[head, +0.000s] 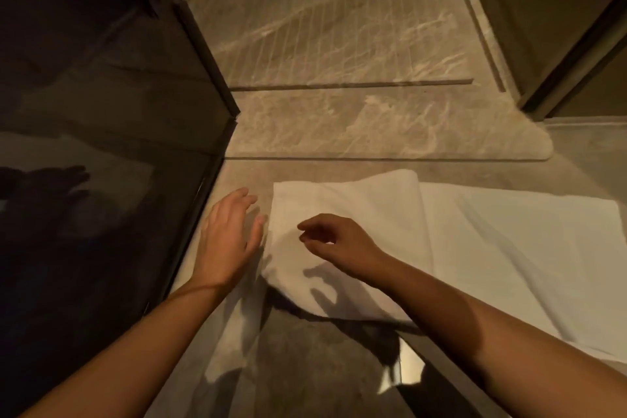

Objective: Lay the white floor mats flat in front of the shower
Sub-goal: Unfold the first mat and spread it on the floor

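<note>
Marble floor (339,125), mats (509,231); left hand (227,234), right hand (339,243) seemingly empty.

Head-worn view, steeply down, near floor (339,125)

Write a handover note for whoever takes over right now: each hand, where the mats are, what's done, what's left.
Left hand: open, fingers straight, at the left edge of the left mat; contact unclear.
Right hand: loosely curled above that mat, holding nothing.
Mats: both on the floor before the shower threshold. The right mat lies spread; the left mat seems to overlap its edge.
Done: both mats are down.
Left: the left mat's near corner looks rumpled and lifted; smooth it flat.
</note>
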Tool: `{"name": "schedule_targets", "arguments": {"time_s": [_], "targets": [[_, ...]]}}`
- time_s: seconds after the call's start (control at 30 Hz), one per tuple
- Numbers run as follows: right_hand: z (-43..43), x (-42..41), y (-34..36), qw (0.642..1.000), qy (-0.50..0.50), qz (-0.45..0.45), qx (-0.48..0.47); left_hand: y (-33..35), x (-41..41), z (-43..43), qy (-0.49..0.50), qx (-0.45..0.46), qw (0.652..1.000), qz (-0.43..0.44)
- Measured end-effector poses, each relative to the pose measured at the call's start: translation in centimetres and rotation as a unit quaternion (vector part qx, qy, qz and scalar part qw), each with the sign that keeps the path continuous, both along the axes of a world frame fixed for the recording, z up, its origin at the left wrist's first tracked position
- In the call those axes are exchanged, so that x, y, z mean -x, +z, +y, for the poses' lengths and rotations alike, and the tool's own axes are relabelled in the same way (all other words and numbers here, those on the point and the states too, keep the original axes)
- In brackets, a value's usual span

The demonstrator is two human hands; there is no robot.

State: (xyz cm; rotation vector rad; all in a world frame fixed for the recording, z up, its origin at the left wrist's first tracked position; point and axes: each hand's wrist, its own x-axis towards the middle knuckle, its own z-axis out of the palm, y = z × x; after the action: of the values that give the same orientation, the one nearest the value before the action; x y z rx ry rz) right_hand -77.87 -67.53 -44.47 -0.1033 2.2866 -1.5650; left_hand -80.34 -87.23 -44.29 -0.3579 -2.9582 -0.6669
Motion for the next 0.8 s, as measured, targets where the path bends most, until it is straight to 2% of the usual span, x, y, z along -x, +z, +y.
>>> {"name": "schedule_targets", "arguments": {"time_s": [0.13, 0.23, 0.37, 0.5, 0.63, 0.8], "targets": [[4.9, -1.2, -1.8, 0.992, -0.062, 0.041, -0.101, -2.8, -0.5, 1.3, -0.051, 0.05, 0.996, -0.049], [9.7, -2.5, -3.0, 0.976, -0.138, 0.053, -0.161, -4.8, -0.8, 4.0, -0.125, 0.095, 0.984, -0.08], [15.0, -5.2, -4.8, 0.955, -0.194, 0.011, -0.226, -6.9, -1.4, 8.2, -0.189, 0.09, 0.971, -0.114], [17.8, -8.1, -5.8, 0.95, -0.148, -0.021, -0.273, -8.0, -2.8, 11.5, -0.217, 0.075, 0.963, -0.137], [18.5, -9.4, -6.6, 0.929, -0.061, -0.022, -0.365, -8.7, -3.1, 11.7, -0.26, 0.178, 0.94, -0.133], [19.4, -9.9, -6.7, 0.915, -0.058, -0.023, -0.399, -8.8, -2.7, 9.9, -0.26, 0.227, 0.932, -0.112]]}}
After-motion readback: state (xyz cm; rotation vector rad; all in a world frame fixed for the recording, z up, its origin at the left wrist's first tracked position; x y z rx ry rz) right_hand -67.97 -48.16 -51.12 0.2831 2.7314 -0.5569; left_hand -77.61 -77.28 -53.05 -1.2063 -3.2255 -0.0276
